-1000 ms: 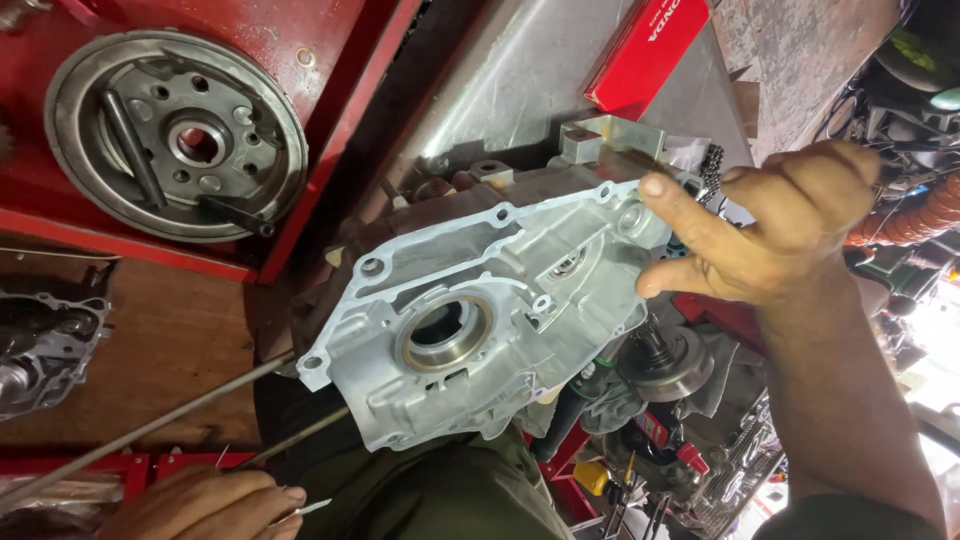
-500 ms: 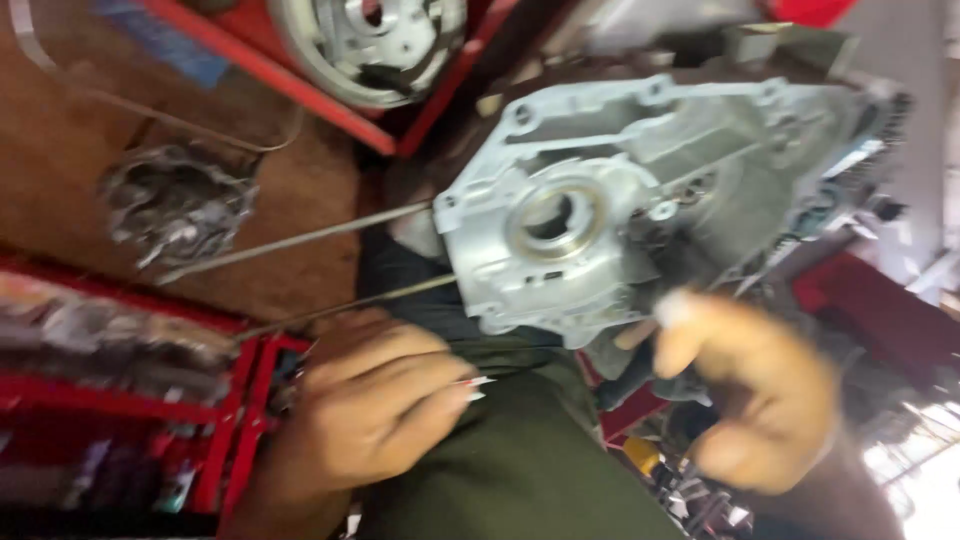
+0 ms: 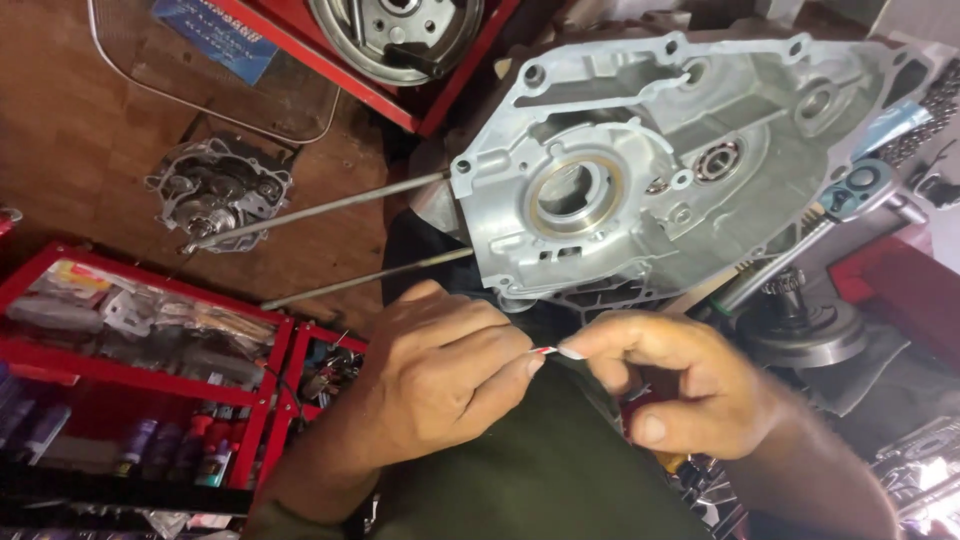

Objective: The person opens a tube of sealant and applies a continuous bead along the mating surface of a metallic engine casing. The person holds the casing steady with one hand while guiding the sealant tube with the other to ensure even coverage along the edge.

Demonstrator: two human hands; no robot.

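Resting on the person's lap, the crankcase (image 3: 680, 160) lies open side up, bearings seated, two long studs (image 3: 330, 205) jutting left toward a small cover (image 3: 220, 192) on the floor. A ratchet (image 3: 850, 195) lies at its right edge. Below the case, the left hand (image 3: 440, 375) and right hand (image 3: 680, 385) meet, fingertips of both pinched shut on a tiny red-and-white piece (image 3: 545, 351). By my reckoning the case is bare, with fitting work left undone.
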